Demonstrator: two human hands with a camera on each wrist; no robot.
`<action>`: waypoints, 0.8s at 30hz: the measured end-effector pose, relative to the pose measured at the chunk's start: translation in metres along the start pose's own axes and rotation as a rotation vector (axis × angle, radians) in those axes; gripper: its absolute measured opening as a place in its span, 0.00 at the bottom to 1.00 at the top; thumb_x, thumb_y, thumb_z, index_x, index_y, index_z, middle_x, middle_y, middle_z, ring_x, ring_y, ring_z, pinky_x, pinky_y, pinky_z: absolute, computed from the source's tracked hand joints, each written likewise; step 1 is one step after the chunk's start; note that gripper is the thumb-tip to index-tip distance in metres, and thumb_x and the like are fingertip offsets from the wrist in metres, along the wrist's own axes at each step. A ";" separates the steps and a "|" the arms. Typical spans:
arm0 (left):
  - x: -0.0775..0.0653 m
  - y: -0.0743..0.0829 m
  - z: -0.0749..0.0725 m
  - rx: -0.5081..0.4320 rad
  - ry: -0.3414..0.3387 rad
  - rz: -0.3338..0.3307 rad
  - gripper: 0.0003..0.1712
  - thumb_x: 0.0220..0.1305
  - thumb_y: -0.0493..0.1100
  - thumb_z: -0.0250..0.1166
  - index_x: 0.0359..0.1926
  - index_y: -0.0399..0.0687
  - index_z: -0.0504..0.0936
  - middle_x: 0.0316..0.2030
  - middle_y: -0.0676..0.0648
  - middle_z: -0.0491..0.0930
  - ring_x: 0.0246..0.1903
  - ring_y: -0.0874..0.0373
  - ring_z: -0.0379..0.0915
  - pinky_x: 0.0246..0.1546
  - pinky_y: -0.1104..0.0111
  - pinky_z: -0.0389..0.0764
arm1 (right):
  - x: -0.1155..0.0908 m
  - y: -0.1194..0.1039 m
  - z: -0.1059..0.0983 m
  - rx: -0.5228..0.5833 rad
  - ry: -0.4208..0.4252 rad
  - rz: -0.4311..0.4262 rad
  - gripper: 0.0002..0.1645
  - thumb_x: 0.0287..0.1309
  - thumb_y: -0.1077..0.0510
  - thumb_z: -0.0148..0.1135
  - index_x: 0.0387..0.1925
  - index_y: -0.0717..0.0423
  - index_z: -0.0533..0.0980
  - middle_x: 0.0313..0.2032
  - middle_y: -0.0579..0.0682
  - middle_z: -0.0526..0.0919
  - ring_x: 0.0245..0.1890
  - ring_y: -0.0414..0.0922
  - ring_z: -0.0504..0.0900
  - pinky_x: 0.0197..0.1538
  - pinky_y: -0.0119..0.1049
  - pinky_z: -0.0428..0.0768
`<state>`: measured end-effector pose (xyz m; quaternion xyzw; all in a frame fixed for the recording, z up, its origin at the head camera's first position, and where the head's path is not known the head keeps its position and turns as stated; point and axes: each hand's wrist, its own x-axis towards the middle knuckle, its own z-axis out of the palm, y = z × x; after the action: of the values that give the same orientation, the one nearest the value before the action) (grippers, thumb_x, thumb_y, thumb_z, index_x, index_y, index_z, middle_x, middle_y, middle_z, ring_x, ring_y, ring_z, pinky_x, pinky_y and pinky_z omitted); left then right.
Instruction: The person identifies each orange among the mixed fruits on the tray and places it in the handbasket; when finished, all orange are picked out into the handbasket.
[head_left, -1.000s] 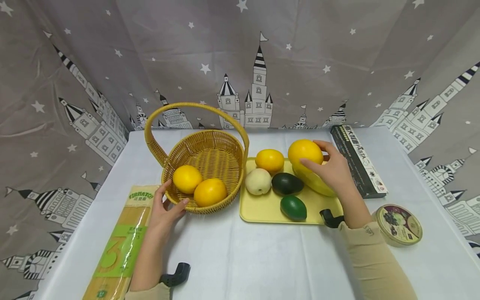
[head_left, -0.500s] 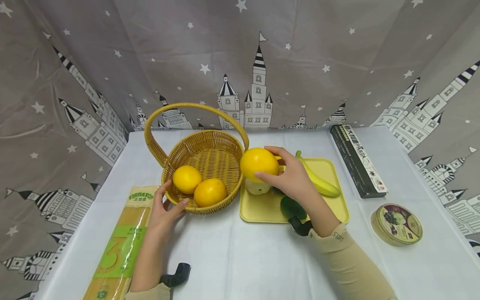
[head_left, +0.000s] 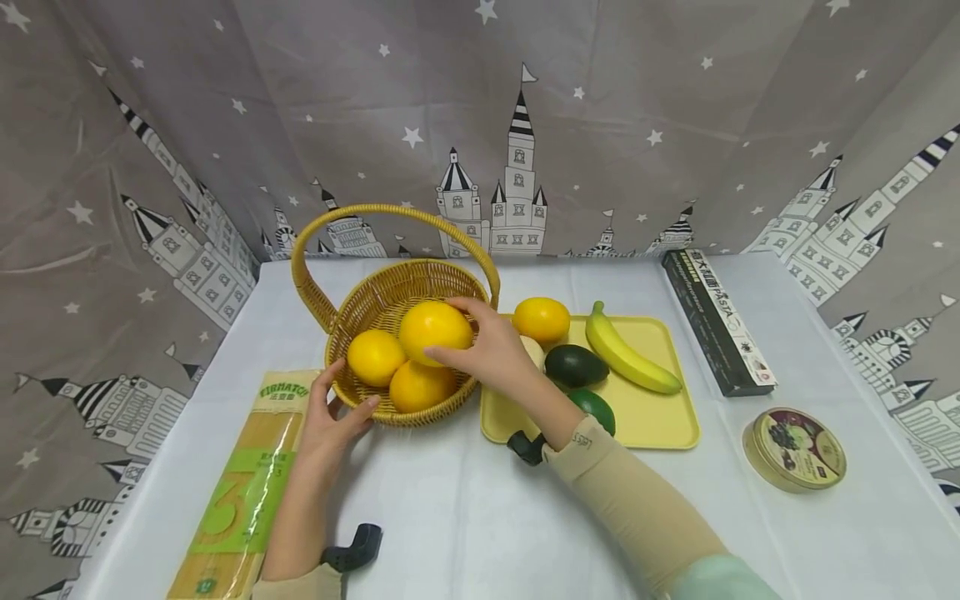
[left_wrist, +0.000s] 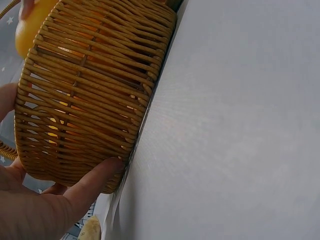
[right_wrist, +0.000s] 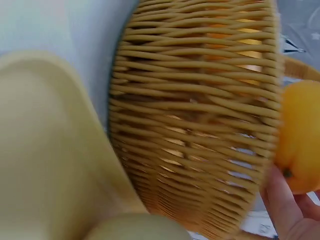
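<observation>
My right hand (head_left: 487,342) holds an orange (head_left: 431,329) over the wicker basket (head_left: 408,283), thumb on the near side and fingers behind. In the right wrist view this orange (right_wrist: 302,135), with a dark stem spot, shows beyond the basket's rim. Two more oranges lie inside: one at the left (head_left: 373,358), the other in front (head_left: 422,388), partly covered by the held one. At the basket's front left, my left hand (head_left: 330,429) grips its side; the left wrist view shows the thumb (left_wrist: 97,182) pressed low on the woven wall.
Right of the basket, a yellow tray (head_left: 652,425) bears a banana (head_left: 633,354), a dark avocado (head_left: 576,366), a green one (head_left: 596,408), an orange (head_left: 542,319) and a half-hidden pale fruit (head_left: 534,352). Pasta pack (head_left: 240,492) left; black box (head_left: 716,321) and round tin (head_left: 795,450) right.
My right hand has carried the orange leftward from above the banana, across the tray, to above the basket. The left hand and basket stay in place.
</observation>
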<state>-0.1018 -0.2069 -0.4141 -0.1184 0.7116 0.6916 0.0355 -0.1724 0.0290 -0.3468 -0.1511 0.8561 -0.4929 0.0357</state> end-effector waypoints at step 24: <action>-0.001 0.001 0.001 -0.021 -0.005 0.014 0.48 0.58 0.38 0.66 0.72 0.59 0.46 0.72 0.51 0.29 0.69 0.46 0.40 0.46 0.74 0.78 | 0.050 0.015 0.045 -0.208 -0.057 0.072 0.45 0.50 0.40 0.66 0.66 0.53 0.61 0.61 0.53 0.68 0.56 0.48 0.71 0.58 0.42 0.72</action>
<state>-0.1009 -0.2060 -0.4125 -0.1120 0.7049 0.6997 0.0313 -0.2136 -0.0164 -0.3780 -0.1372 0.9061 -0.3954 0.0619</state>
